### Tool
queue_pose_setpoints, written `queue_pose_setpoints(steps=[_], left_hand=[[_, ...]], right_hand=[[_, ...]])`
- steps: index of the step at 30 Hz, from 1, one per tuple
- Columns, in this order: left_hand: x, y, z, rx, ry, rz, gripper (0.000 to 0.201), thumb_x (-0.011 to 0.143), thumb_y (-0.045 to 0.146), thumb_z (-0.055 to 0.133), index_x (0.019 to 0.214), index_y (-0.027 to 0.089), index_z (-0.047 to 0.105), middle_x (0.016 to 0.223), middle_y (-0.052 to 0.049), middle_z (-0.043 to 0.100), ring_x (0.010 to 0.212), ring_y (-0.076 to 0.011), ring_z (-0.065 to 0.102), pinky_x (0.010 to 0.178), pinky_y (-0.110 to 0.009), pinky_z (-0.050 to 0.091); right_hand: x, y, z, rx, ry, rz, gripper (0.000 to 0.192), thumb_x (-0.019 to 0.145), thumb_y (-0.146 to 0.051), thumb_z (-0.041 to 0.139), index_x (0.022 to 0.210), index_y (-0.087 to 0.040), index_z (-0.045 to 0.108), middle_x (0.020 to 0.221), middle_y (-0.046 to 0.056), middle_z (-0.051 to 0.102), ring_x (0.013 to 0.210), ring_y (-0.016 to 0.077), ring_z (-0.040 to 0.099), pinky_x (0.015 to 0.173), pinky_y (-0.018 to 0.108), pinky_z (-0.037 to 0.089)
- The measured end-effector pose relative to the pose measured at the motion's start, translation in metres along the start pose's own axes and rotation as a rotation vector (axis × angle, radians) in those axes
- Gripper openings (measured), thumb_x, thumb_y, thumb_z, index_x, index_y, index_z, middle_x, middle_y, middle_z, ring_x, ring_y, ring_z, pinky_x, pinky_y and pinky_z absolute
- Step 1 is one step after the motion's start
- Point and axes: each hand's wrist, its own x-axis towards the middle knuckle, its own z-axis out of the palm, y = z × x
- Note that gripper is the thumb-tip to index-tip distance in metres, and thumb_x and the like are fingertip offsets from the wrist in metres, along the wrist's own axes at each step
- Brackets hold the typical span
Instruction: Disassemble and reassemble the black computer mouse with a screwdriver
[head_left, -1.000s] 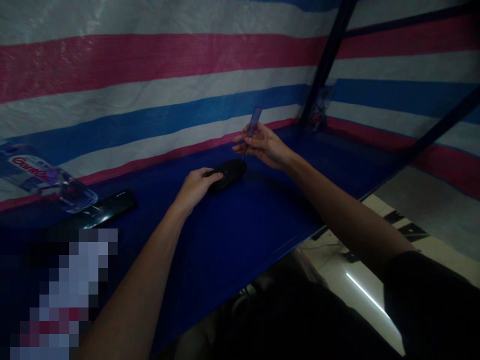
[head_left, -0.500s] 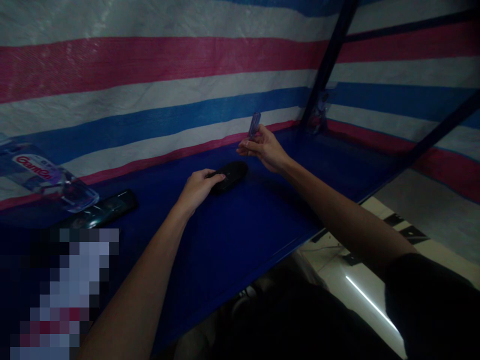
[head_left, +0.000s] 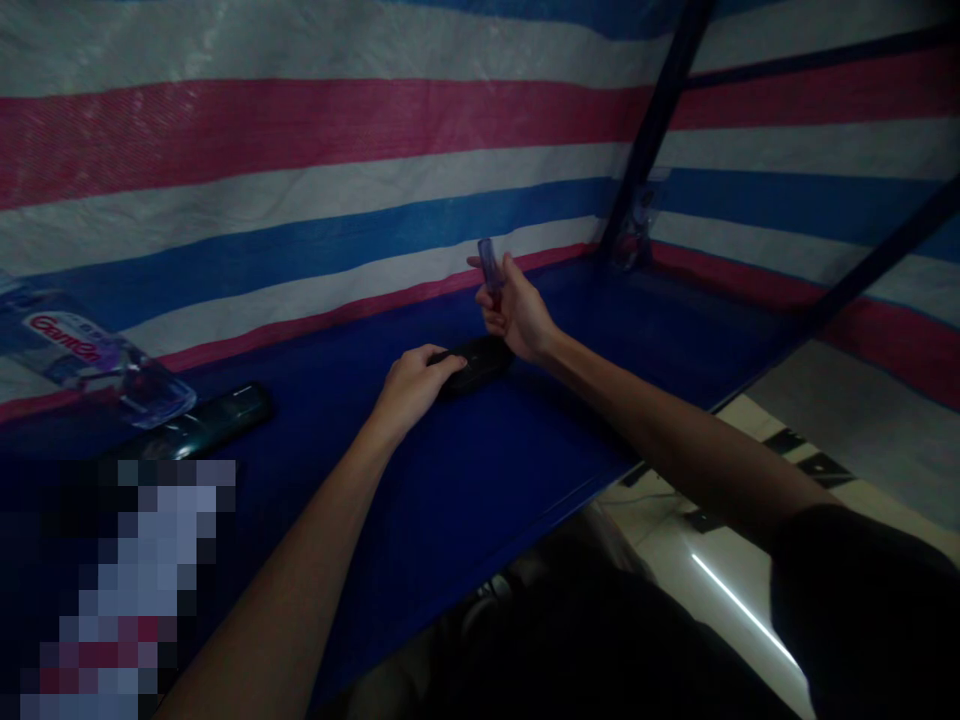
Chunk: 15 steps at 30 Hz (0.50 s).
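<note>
**Small screwdriver in one hand, black mouse under the other**

The person stands at a blue table in dim light. The left hand lies on the near end of a black computer mouse that sits flat on the table, about the middle of its far part. The fingers are curled over the shell and press it down; they are closed loosely, not in a fist.

The right hand is just above the far end of the mouse. It is closed around a small screwdriver with a clear bluish handle, and the handle top sticks up out of the fist. The metal tip I cannot see; the hand hides it.

I judge the mouse to be light and stiff, a hard plastic shell with a smooth, rounded surface, so it can slide easily on this smooth table. The good place to hold it is on the two long sides, or with the palm pressing from above, as the left hand does. The screwdriver is also light and thin, and its handle looks smooth; a grip with the whole fist gives force but less fine control than fingertips.

At the left, well apart from the hands, lie a clear plastic bottle on its side and a dark, long flat thing beside it. A striped sheet hangs behind the table.
</note>
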Motion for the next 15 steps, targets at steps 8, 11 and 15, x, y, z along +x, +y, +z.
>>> queue_pose_setpoints(steps=[8,11,15], left_hand=[[-0.001,0.001,0.002,-0.001,0.026,0.033,0.035,0.073,0.044,0.062,0.097,0.02,0.071,0.095,-0.007,0.072,0.089,-0.0232,0.064,0.076,-0.033,0.043],[-0.001,0.003,0.003,0.012,0.034,0.03,0.035,0.072,0.045,0.062,0.097,0.02,0.07,0.094,-0.006,0.072,0.089,-0.0232,0.064,0.076,-0.033,0.043],[-0.002,0.004,0.003,-0.003,0.035,0.027,0.037,0.073,0.045,0.062,0.098,0.02,0.07,0.095,-0.007,0.072,0.088,-0.023,0.064,0.076,-0.033,0.044]], right_hand=[[0.002,-0.004,-0.003,0.007,0.109,-0.014,0.017,0.083,-0.018,0.054,0.087,-0.022,0.038,0.065,-0.008,0.048,0.041,0.0037,0.034,0.038,0.018,0.022],[0.0,-0.009,-0.004,0.011,0.034,0.021,0.019,0.091,-0.042,0.042,0.095,-0.023,0.044,0.054,-0.009,0.035,0.037,0.0055,0.017,0.037,0.021,0.009],[0.0,-0.008,-0.004,-0.008,0.014,-0.01,0.04,0.086,-0.062,0.044,0.09,-0.022,0.047,0.056,-0.008,0.034,0.039,0.0052,0.021,0.038,0.021,0.015]])
